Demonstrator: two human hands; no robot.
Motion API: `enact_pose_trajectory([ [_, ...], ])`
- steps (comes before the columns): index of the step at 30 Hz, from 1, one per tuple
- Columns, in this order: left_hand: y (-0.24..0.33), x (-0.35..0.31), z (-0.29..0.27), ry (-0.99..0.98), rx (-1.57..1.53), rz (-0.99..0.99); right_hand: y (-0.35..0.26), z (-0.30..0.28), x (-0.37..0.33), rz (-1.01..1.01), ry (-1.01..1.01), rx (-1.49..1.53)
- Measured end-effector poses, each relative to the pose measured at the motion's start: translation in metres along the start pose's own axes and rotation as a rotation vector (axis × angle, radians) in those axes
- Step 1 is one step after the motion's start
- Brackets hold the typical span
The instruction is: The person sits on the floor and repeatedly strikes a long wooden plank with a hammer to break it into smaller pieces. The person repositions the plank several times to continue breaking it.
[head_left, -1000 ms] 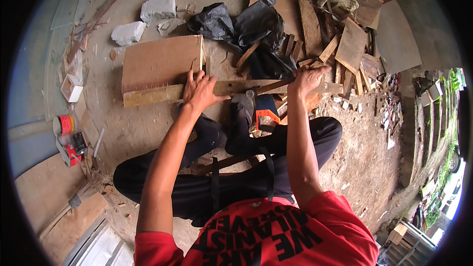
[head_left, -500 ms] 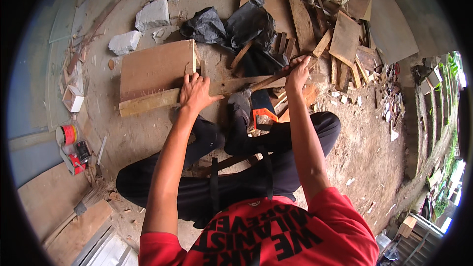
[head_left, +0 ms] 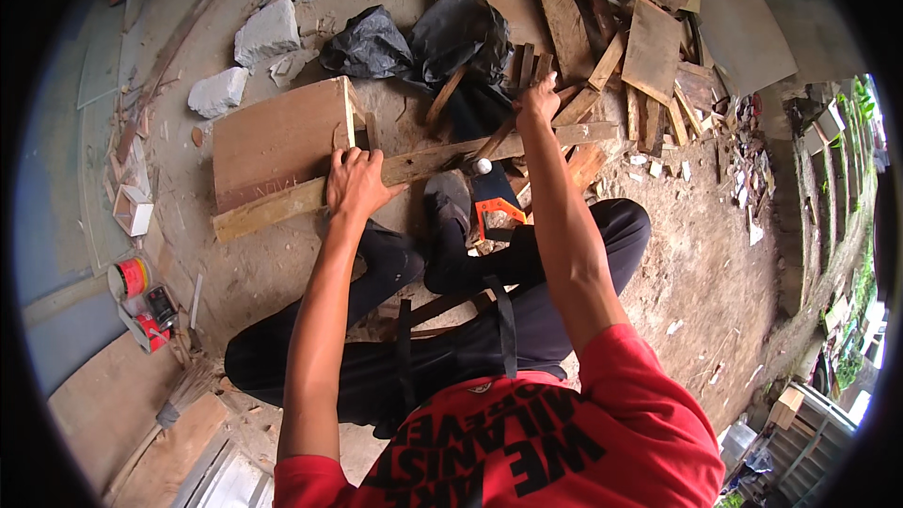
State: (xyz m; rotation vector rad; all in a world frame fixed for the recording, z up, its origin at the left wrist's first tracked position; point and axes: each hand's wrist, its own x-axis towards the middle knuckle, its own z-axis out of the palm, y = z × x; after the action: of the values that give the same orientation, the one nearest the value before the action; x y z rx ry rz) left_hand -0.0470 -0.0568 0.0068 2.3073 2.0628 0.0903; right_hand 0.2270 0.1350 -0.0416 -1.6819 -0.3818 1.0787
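Note:
My left hand [head_left: 357, 181] grips the near wooden strip [head_left: 273, 210] of a brown plywood panel [head_left: 282, 141], its fingers over the strip and its thumb out to the right. My right hand [head_left: 537, 102] is closed around the wooden handle of a hammer [head_left: 497, 139]. The pale round face of the hammer head shows low, over the long plank's near edge. That long plank [head_left: 423, 164] runs to the right from beside my left hand. Close by my shoe lies a handsaw with an orange-edged grip [head_left: 499, 214].
Black plastic sheeting [head_left: 461, 33] and white broken blocks [head_left: 266, 32] lie beyond the panel. Scrap boards [head_left: 651, 49] are heaped at the far right. Cans [head_left: 129, 277] stand at the left. My bent legs [head_left: 451, 348] frame the near side.
My right hand has moved left and slightly away from me, and the hammer has tilted so its face now shows. My left hand stays on the strip. The whole view has shifted a little.

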Motion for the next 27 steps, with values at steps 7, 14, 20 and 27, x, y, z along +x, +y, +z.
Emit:
enact_pose_trajectory([
  [7, 0.003, 0.005, -0.010, -0.160, 0.027, -0.025, 0.034, -0.006, 0.033, 0.157, -0.001, -0.059],
  [14, 0.000, 0.001, -0.005, -0.066, 0.030, 0.002, 0.054, -0.007, 0.041, 0.181, -0.086, 0.112],
  [20, 0.001, 0.004, -0.011, -0.123, 0.013, -0.016, 0.021, -0.022, 0.024, 0.220, -0.236, 0.350],
  [27, 0.000, 0.004, -0.011, -0.066, 0.016, 0.013, -0.007, -0.005, -0.024, 0.165, -0.285, 0.393],
])
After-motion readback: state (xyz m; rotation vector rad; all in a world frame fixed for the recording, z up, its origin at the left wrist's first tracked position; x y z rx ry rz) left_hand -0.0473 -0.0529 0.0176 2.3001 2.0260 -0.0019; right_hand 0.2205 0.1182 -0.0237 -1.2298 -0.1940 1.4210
